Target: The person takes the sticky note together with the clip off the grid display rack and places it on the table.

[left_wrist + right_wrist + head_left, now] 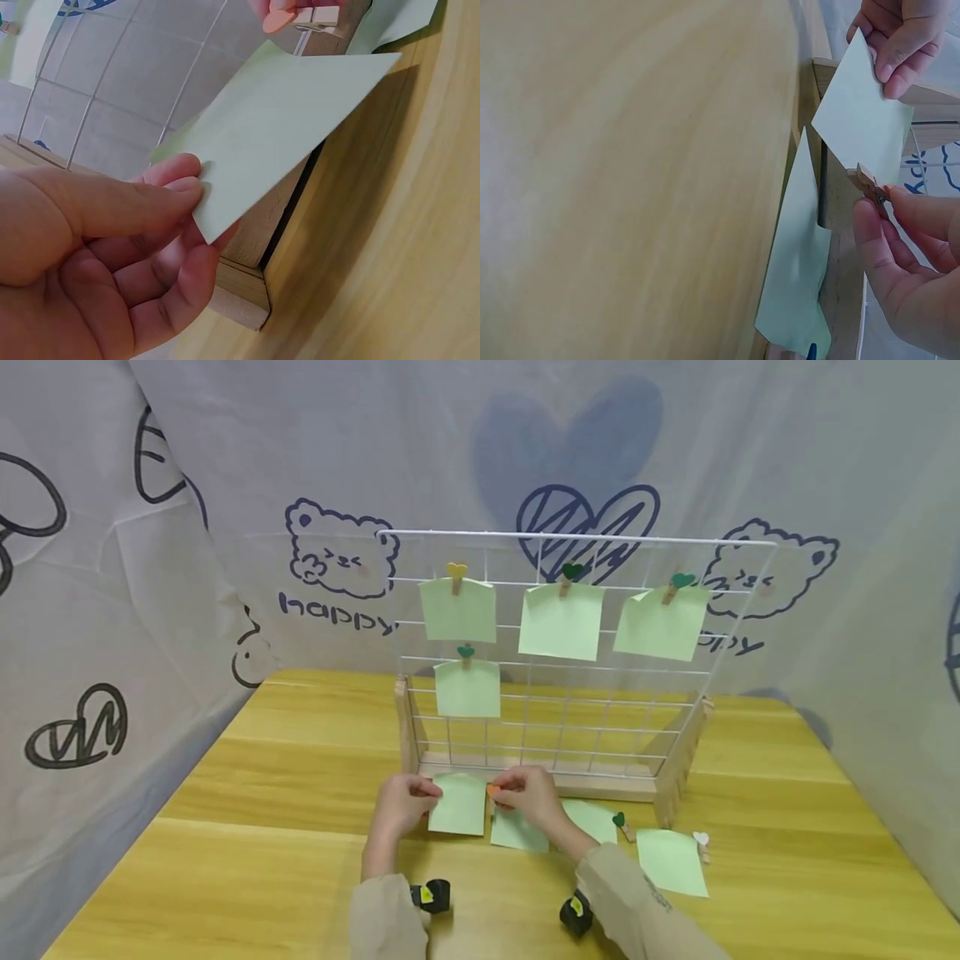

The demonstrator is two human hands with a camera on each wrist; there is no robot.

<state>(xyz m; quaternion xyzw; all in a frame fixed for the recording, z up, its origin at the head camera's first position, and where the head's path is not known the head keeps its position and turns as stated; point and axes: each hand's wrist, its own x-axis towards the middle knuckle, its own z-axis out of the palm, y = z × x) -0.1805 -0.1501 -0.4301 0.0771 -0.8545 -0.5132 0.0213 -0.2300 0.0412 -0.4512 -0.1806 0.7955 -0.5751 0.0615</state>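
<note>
My left hand [402,803] pinches the left edge of a pale green paper note [457,807] between thumb and fingers, above the table at the foot of a white wire grid [558,712]. Beside that note's right edge, my right hand [532,795] pinches a small wooden clothespin [868,184] with an orange heart [280,20] on it. In the right wrist view the clothespin's tip is close to the note's corner; whether they touch I cannot tell. Another green note [519,833] lies under my right hand, partly hidden by it.
Several green notes, one a top-left note [459,614], hang from the grid by heart clothespins. The grid stands in a wooden base [600,787]. On the table to the right lie a note [672,862], a green-heart clothespin [623,827] and a white-heart clothespin [702,847].
</note>
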